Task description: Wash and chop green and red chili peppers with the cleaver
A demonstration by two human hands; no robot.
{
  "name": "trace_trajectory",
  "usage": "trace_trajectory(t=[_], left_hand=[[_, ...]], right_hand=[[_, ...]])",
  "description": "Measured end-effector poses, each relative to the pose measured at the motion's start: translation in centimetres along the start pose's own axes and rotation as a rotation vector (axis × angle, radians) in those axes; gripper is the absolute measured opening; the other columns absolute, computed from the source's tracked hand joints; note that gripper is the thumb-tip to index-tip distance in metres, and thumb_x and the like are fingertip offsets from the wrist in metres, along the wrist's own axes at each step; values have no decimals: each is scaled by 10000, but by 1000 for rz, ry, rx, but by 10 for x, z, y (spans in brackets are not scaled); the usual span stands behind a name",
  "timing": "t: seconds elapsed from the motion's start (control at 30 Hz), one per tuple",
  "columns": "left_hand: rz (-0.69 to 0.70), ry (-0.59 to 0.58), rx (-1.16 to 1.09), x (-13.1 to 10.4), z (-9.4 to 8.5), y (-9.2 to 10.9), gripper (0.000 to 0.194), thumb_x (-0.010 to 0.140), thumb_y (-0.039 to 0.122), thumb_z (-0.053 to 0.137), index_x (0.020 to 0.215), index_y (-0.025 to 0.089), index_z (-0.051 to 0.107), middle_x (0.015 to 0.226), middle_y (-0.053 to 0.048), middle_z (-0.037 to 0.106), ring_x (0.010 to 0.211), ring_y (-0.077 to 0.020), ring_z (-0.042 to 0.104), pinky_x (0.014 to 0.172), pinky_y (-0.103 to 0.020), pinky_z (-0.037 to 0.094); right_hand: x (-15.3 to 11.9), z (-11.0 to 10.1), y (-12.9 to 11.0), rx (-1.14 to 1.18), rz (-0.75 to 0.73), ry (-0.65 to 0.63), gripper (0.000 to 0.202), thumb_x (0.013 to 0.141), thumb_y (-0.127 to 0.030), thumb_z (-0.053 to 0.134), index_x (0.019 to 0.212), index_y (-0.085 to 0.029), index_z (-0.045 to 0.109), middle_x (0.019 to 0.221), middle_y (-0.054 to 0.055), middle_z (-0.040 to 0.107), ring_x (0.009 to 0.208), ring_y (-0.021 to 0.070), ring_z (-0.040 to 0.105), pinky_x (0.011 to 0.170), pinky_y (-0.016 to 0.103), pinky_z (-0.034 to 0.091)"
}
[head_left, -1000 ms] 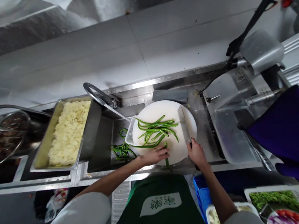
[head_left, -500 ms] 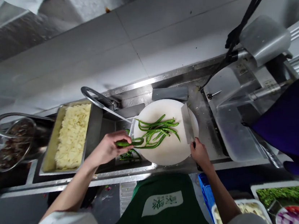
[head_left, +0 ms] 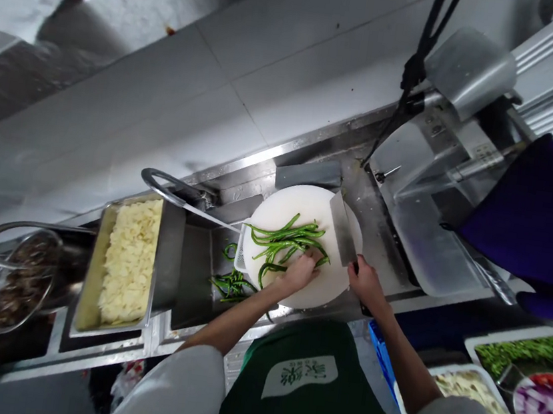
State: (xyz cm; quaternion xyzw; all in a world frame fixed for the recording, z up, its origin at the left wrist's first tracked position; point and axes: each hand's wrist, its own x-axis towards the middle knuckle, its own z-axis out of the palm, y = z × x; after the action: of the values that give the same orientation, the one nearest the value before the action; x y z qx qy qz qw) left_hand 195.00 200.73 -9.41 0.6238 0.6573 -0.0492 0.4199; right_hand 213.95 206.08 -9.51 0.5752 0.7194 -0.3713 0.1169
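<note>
Several long green peppers lie bunched on a round white cutting board. My left hand is down on the near side of this bunch, its fingers curled in around peppers; its fingertips are partly hidden. One curved pepper pokes out left of that hand. In my right hand, at the board's right edge, is the black handle of a cleaver. Its broad blade lies over the right part of the board, apart from the peppers.
More green peppers sit in the sink left of the board, beside a white strainer. Further left stands a metal pan of pale slices. A slicing machine is at right; trays of cut vegetables stand at lower right.
My left hand has moved right from the board's left edge, over the sink, onto the bunch of peppers. My right hand and the cleaver have stayed at the board's right side.
</note>
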Motion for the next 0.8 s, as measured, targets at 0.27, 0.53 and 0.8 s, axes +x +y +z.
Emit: trace_trajectory(t=[0.27, 0.53, 0.8], left_hand=[[81, -96, 279, 27, 7, -30, 388, 918, 83, 349, 1200, 127, 613, 1068, -155, 690, 902, -222, 695, 826, -318, 544], [284, 560, -195, 12, -32, -64, 250, 857, 318, 553, 1079, 220, 617, 887, -32, 707, 708, -183, 677, 707, -311, 564], [-93, 817, -757, -8, -33, -79, 273, 854, 448, 586, 914, 192, 513, 797, -36, 699, 677, -144, 682, 688, -283, 565]], right_hand=[[-19, 2, -22, 61, 42, -90, 249, 987, -242, 359, 1137, -159, 540, 921, 104, 727, 808, 196, 679, 664, 258, 399], [-22, 5, -12, 121, 36, -52, 274, 974, -250, 369, 1161, -141, 535, 919, 129, 732, 785, 207, 678, 659, 270, 407], [-10, -2, -4, 87, 45, -45, 259, 974, -248, 371, 1127, -134, 547, 856, 115, 709, 799, 212, 655, 622, 261, 330]])
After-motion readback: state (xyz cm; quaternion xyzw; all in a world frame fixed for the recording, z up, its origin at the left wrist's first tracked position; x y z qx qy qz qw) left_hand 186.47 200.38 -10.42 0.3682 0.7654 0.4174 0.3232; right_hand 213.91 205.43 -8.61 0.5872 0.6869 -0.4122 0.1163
